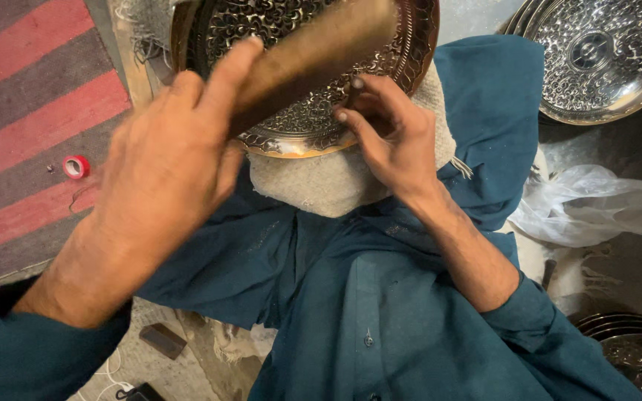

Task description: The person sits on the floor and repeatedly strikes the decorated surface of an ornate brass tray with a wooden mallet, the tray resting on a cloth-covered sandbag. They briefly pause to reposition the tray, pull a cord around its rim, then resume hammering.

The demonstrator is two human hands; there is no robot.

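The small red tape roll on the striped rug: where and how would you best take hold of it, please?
Pinch the red tape roll across its rim from above, one fingertip in the open centre, one on the outer edge. It lies flat on the striped rug, hole facing up, with nothing against it.

The person wears a loose teal tunic of plain woven cloth, creased and folded across the lap and knees. A placket runs down the front with small round buttons in a matching dark tone. The left sleeve ends at the wrist with a darker band at its edge. The right sleeve is pushed up, leaving the forearm bare. The left hand and right hand are bare, with no rings, watch or gloves. The fingernails on the right hand are short.
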